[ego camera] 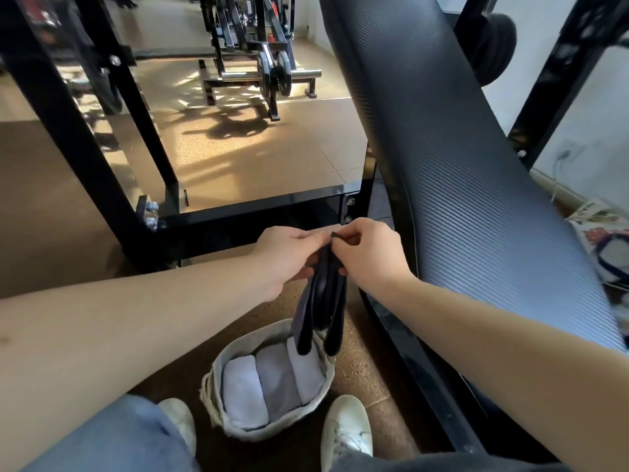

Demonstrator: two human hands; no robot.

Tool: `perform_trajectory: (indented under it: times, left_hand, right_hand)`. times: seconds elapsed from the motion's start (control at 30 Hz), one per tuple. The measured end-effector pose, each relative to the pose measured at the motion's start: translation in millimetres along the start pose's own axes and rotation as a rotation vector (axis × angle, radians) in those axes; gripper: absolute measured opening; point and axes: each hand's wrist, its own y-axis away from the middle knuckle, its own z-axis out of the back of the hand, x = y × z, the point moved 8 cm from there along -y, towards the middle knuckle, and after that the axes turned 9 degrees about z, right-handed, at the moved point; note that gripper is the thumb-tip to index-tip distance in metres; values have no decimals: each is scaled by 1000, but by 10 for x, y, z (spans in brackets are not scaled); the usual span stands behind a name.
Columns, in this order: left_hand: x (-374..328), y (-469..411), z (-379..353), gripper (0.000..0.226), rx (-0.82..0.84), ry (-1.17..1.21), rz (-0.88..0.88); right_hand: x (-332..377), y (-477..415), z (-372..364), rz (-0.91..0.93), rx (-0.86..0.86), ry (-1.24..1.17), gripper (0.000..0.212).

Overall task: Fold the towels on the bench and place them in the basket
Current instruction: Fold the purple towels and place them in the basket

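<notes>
A dark navy towel [321, 308] hangs folded in narrow layers above the basket [218, 379]. My left hand [286, 253] and my right hand [371, 253] both pinch its top edge, fingertips nearly meeting. The round grey fabric basket stands on the floor between my feet and holds three folded light grey towels [272, 379] side by side. The dark towel's lower ends dangle just over the basket's far rim. The black padded bench [459, 165] runs along the right, its surface bare.
A black steel rack frame [238, 212] crosses the floor just behind my hands. A barbell with weight plates [272, 74] stands farther back. A patterned bag [602, 240] lies on the floor right of the bench. My white shoes [345, 427] flank the basket.
</notes>
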Motion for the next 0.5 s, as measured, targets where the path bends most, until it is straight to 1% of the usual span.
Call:
perform_trajectory:
  times: [0.1, 0.27, 0.37, 0.5]
  left_hand:
    - [28, -2, -3, 16, -3, 80, 31]
    - [-27, 19, 23, 15, 25, 159, 26]
    - [-22, 30, 29, 16, 27, 173, 28]
    - [-25, 48, 31, 21, 58, 229, 61]
  right_hand:
    - [49, 51, -83, 28, 39, 22, 11]
    - [118, 54, -19, 59, -1, -48, 11]
    - [146, 64, -23, 80, 11, -45, 11]
    - [179, 108, -67, 133, 41, -5, 27]
